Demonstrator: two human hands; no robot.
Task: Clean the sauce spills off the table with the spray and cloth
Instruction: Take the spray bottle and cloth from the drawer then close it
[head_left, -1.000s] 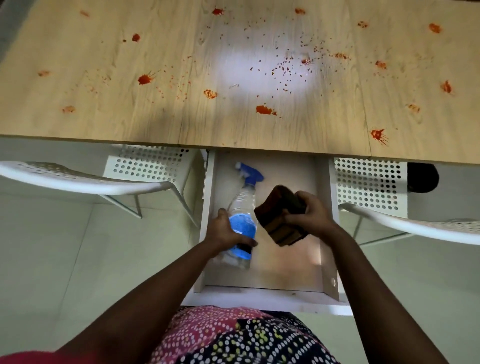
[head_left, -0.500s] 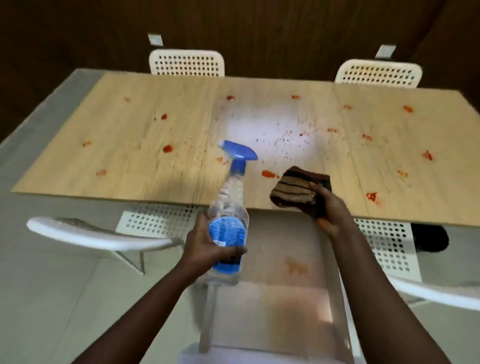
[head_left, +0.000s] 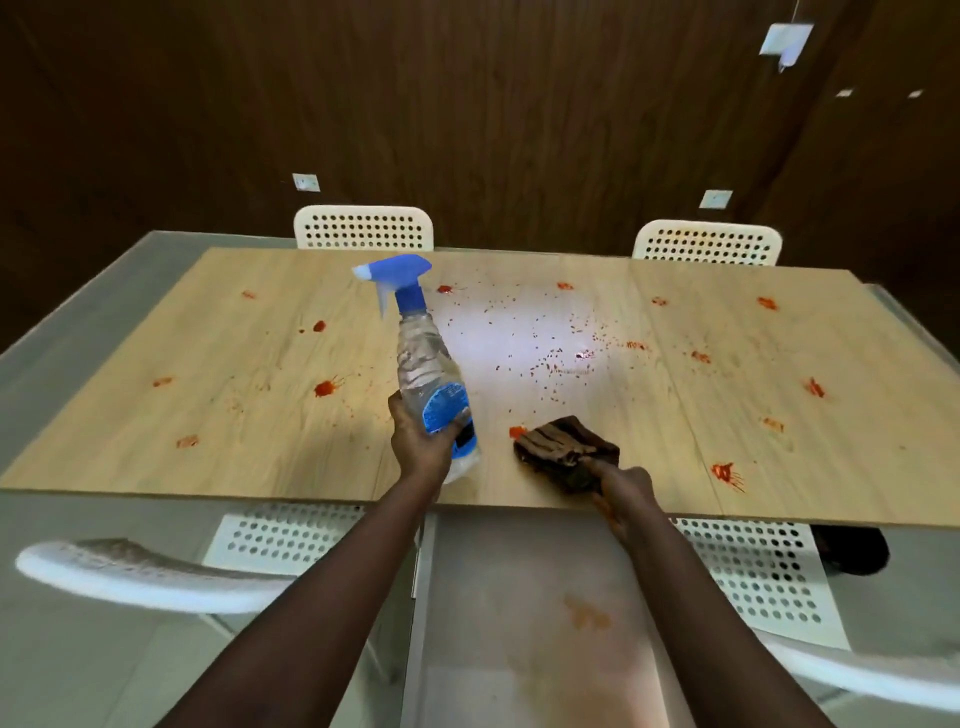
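From the head camera, a person stands at the near edge of a wooden table (head_left: 260, 415) dotted with red sauce spills (head_left: 326, 387); the left hand (head_left: 422, 441) curls round the lower body of a clear spray bottle (head_left: 428, 364) held tilted over that edge, and the right hand (head_left: 621, 496) grips a dark folded cloth (head_left: 566, 449) resting on the table beside a spill. The bottle looks light, smooth and slightly squeezable, best held at the neck for the trigger, while the cloth is soft and bunches anywhere. Half a second ago the cloth was held above the near edge, and the bottle was lower.
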